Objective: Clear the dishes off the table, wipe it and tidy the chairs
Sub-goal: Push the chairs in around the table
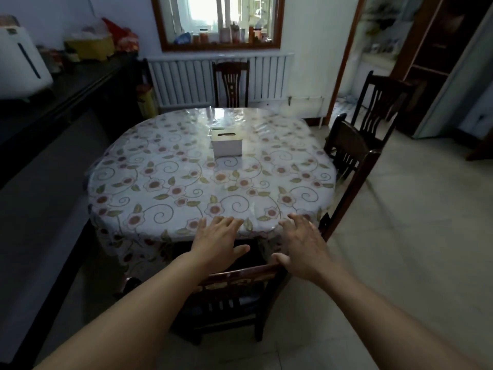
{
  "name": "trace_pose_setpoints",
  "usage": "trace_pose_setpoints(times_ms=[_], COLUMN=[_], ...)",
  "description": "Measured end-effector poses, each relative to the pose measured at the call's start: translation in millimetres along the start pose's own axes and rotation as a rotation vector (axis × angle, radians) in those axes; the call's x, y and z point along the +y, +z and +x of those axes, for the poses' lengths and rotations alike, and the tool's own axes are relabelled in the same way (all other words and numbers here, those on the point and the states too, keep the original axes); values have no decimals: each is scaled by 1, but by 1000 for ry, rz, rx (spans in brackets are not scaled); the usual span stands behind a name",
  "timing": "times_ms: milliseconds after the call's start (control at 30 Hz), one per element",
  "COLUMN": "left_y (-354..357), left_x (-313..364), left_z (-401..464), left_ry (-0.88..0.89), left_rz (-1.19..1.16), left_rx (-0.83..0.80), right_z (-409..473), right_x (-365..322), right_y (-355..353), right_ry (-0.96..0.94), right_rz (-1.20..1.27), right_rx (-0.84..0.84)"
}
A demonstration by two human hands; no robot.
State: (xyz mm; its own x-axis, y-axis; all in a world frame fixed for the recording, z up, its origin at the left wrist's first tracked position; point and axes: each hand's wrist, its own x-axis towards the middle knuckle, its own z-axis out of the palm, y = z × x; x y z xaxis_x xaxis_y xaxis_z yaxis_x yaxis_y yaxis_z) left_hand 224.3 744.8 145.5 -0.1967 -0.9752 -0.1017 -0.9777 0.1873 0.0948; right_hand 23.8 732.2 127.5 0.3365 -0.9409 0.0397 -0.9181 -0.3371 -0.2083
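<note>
Gleaming floral table [170, 166] holds one tissue box [227, 145].

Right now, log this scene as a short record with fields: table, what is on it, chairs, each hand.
table: round table under a flowered cloth with a clear cover
on table: white tissue box near the middle; no dishes visible
near chair: near chair at the near edge, its top rail below the hands
other chairs: far chair by the radiator; two more on the right
left hand: left hand open, fingers spread over the table edge
right hand: right hand open, thumb at the chair's top rail
</note>
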Motion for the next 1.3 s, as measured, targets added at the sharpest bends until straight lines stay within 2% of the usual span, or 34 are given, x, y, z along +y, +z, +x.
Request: trace_pose_setpoints(times_ms=[167,533,800,1067,1300], left_y=[-1,-5,-19,-38,-55], left_x=[58,247,316,369,447], left_z=[50,183,282,432,552], left_ry=[31,39,100,191,241], left_rz=[8,-14,-5,-38,-15], left_rx=[21,89,66,116,111], right_z=[4,21,80,161,212], right_x=[69,276,375,472,590], right_y=[-19,-78,-96,-119,-158], right_ry=[47,82,115,195,239], right_rz=[8,-7,-5,-3,-6], right_rx=[16,63,64,43,79])
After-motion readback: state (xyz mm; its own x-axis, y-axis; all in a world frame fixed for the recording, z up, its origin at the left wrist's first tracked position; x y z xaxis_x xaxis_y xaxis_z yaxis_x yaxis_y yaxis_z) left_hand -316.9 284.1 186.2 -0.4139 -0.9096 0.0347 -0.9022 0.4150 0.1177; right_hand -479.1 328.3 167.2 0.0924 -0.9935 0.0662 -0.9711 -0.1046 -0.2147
